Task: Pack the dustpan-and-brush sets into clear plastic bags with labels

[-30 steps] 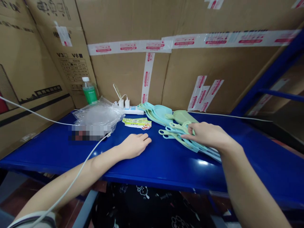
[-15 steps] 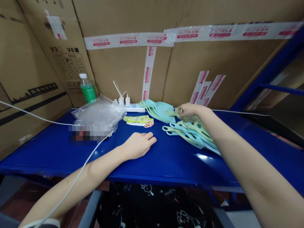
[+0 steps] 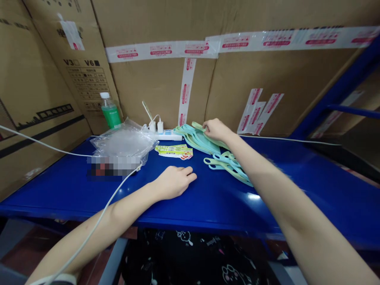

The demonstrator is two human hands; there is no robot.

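My right hand (image 3: 216, 128) reaches to the back of the blue table (image 3: 208, 198), fingers closed on a pale green plastic scoop (image 3: 208, 136) that lies atop the stack of light blue and green scoops (image 3: 196, 138). A second pile of long-handled pastel pieces (image 3: 227, 164) lies just in front, partly hidden under my right forearm. My left hand (image 3: 173, 182) rests palm down on the table, fingers loosely curled, holding nothing. Small printed label cards (image 3: 175, 151) lie between my left hand and the stack.
A heap of clear plastic bags (image 3: 123, 142) lies at the left. Behind it stand a green bottle (image 3: 110, 111) and a white power strip with chargers (image 3: 162, 132). Taped cardboard boxes (image 3: 237, 71) wall in the back and left. A white cable (image 3: 89, 233) runs along my left arm.
My right hand left the front pile, took a green scoop lying beside the back stack and carried it left onto that stack. My left hand has barely moved.
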